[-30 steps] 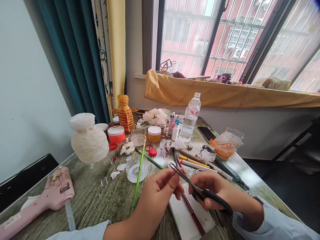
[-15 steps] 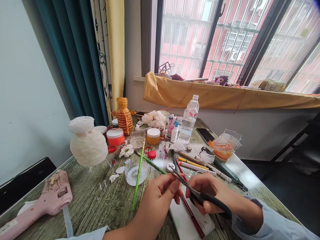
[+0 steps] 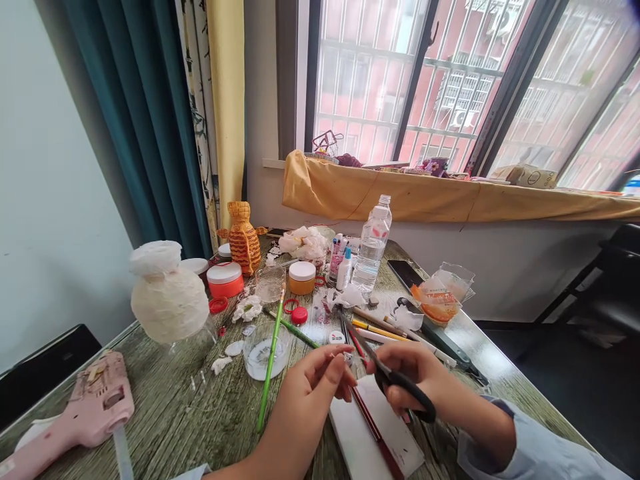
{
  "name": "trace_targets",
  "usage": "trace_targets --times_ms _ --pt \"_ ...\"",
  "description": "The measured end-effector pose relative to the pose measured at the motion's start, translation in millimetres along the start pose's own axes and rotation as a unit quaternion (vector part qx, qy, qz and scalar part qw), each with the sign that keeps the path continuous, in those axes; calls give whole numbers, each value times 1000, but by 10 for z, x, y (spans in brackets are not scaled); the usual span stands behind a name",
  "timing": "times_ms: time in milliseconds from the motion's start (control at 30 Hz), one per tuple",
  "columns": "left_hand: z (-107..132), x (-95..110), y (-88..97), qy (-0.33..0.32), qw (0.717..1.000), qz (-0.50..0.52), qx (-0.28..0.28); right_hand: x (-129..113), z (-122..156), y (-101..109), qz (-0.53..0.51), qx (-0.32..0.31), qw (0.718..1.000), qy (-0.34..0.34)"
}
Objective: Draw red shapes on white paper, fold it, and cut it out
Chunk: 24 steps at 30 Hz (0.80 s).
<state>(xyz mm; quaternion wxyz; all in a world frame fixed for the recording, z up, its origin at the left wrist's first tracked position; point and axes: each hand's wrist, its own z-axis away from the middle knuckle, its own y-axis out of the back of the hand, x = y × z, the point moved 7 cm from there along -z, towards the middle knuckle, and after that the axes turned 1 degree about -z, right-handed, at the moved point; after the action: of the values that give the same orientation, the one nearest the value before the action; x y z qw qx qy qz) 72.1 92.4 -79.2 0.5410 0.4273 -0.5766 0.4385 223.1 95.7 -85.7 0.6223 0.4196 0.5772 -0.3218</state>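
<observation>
My right hand (image 3: 433, 377) grips black-handled scissors (image 3: 419, 398), its fingers in the loops and the blades pointing up and to the left. Just left of them, my left hand (image 3: 310, 400) is closed in a pinch, thumb against fingers. Whatever sits between those fingertips is too small to make out. Beneath both hands lies a white pad (image 3: 347, 437) with dark red sticks (image 3: 383, 450) across it. A green brush (image 3: 270, 370) leans over a clear round dish (image 3: 253, 363) left of my left hand.
A white paper-covered vase form (image 3: 170, 303) and a pink glue gun (image 3: 103, 400) occupy the left side. Farther back stand an orange woven vase (image 3: 244, 247), lidded jars (image 3: 303, 279) and a clear bottle (image 3: 370, 257). Pens (image 3: 383, 329) and a green cutter (image 3: 450, 347) lie to the right.
The scissors have drawn slightly away from my left fingertips, and their blades are now apart from them. My left hand keeps its pinch. The whole view has shifted a little.
</observation>
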Motion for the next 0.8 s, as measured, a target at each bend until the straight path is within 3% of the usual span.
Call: trace_targets --times_ms 167,300,567,700,800 --pt "27 -57 26 65 997 22 25 -51 -74 132 14 77 996 41" --pt "22 -43 35 63 997 -44 19 -25 -109 171 56 122 990 51" --pt "31 -20 29 -69 971 -231 -4 18 -74 304 216 222 949 63" --pt "27 80 58 -83 971 -223 17 10 -56 344 291 244 922 76" --pt "19 119 38 -72 985 -159 9 -16 -62 318 331 236 910 84"
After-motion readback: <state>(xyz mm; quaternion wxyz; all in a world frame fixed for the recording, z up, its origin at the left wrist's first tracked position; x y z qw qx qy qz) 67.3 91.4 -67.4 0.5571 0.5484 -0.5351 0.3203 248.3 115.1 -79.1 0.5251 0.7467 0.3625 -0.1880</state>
